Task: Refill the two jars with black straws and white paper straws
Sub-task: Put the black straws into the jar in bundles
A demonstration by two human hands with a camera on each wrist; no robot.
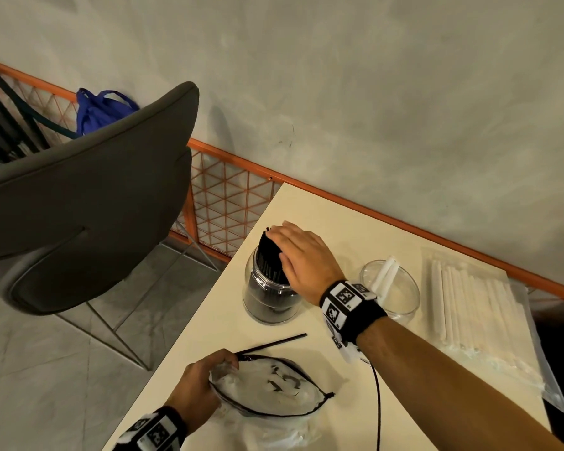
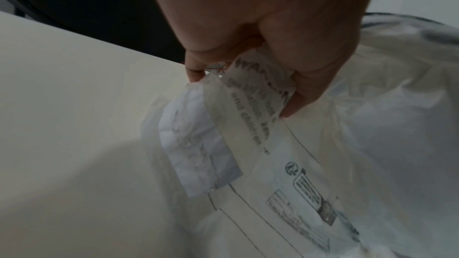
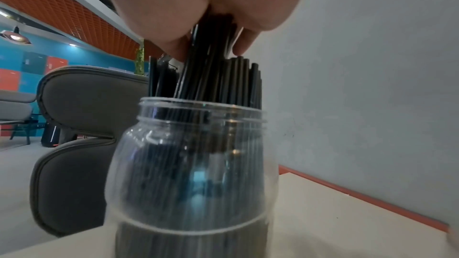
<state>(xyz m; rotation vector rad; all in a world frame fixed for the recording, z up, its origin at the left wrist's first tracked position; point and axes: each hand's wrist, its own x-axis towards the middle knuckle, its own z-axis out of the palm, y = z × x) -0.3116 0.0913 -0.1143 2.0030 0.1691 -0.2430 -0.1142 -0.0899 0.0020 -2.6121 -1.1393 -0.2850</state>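
A clear jar point(image 1: 271, 297) point(image 3: 193, 164) packed with black straws point(image 1: 268, 255) point(image 3: 238, 81) stands near the table's left edge. My right hand point(image 1: 284, 242) point(image 3: 211, 46) is on top of it, its thumb and fingers closed round a bundle of the straws' upper ends. To the right, a second clear jar point(image 1: 401, 297) holds a few white paper straws point(image 1: 385, 271). At the front my left hand point(image 1: 222, 362) point(image 2: 238, 85) grips the crumpled edge of a limp, clear plastic bag point(image 1: 274, 385) point(image 2: 323, 144). One loose black straw point(image 1: 271, 345) lies on the table beside the bag.
A sealed pack of white paper straws point(image 1: 479, 304) lies at the right of the cream table point(image 1: 215, 320). A grey chair point(image 1: 88, 196) stands off the left edge. An orange mesh rail point(image 1: 228, 203) runs along the wall. A black cable point(image 1: 377, 402) crosses the front.
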